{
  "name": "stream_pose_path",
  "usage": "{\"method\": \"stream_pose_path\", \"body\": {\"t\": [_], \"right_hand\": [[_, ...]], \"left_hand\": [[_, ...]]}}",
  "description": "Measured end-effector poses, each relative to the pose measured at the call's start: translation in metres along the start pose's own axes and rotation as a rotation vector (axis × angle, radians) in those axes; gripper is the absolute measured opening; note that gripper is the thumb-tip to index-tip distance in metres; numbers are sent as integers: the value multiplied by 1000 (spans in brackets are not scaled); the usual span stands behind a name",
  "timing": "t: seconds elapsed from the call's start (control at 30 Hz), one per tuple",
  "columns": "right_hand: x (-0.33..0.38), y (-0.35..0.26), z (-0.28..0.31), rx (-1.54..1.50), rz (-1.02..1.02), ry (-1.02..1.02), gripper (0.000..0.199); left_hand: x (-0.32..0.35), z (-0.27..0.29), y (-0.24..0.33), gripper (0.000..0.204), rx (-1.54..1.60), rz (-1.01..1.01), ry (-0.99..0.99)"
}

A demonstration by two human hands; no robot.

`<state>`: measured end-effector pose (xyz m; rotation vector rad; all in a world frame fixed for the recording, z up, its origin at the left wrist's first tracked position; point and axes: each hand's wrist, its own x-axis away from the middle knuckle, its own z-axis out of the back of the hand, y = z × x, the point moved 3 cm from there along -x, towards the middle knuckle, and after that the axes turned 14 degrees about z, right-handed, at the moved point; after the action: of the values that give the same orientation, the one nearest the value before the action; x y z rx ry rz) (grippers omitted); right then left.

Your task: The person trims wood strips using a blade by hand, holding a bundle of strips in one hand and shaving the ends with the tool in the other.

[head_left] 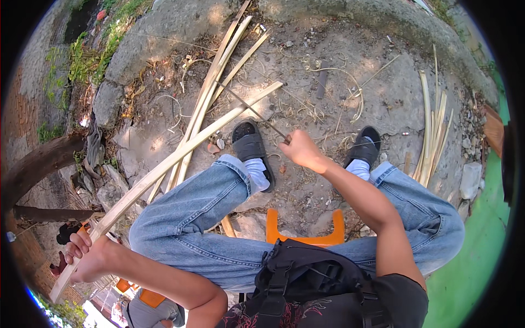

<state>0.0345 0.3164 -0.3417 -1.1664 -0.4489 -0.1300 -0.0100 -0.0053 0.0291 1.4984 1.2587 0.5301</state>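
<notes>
My left hand (89,256) is closed round the near end of a long pale bamboo strip (178,154). The strip slants up and away to the right, passing over my left knee. In my right hand (302,150), a closed fist between my feet, is a long thin knife (269,124) with a dark narrow blade. Its blade crosses the strip near the far end and points to the far left; the fist hides its handle. Beneath the held strip lie several more bamboo strips (217,68) on the ground, running away from me.
A second bundle of strips (432,131) lies at the right. Thin curled shavings (358,104) litter the ground. A concrete kerb (377,24) bounds the far side. An orange stool edge (306,239) shows between my legs. Another person (150,309) is at the lower left.
</notes>
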Motion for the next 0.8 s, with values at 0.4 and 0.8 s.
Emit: {"method": "stream_pose_path", "body": {"t": [0.4,0.8], "right_hand": [[-8,45,-10,49,-65,95,33],[-6,33,-3,51,-140,39,35]], "left_hand": [[-1,-1,1,57,-61,2,92],[-3,1,-2,55,-43,3,123]]}}
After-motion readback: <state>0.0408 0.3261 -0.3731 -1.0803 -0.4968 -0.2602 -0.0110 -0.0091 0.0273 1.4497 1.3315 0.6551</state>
